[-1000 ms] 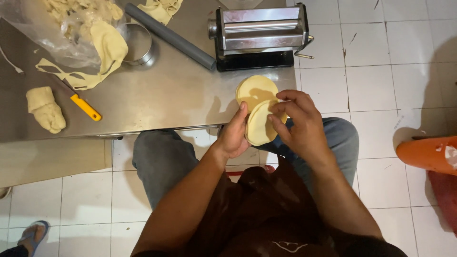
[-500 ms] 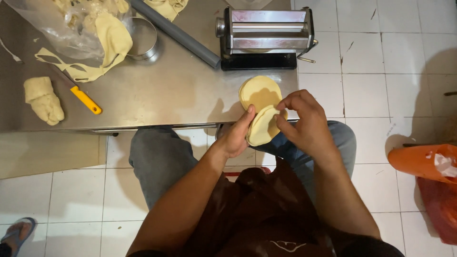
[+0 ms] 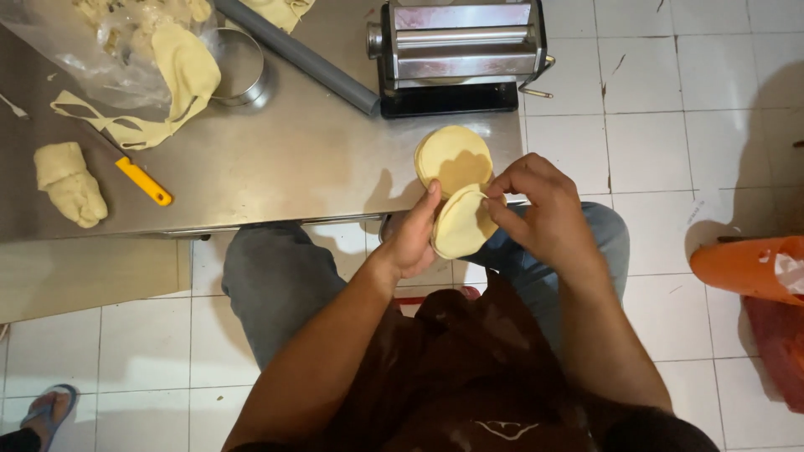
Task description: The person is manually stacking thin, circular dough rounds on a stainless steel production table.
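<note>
Both hands, left hand (image 3: 414, 238) and right hand (image 3: 540, 209), are pinching one dough disc (image 3: 459, 224), hovering just below the dough stack (image 3: 454, 157) at the tabletop (image 3: 276, 159) edge.

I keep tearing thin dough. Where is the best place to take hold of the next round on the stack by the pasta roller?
Probably at the near rim of the stack of dough rounds, coming from the table's front edge: it lies flat there, with the pasta roller close behind it. The left hand and right hand hold the dough round by its rim.

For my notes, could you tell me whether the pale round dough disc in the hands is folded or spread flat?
Spread: the pale round dough disc shows its full round face, left hand beneath.
</note>
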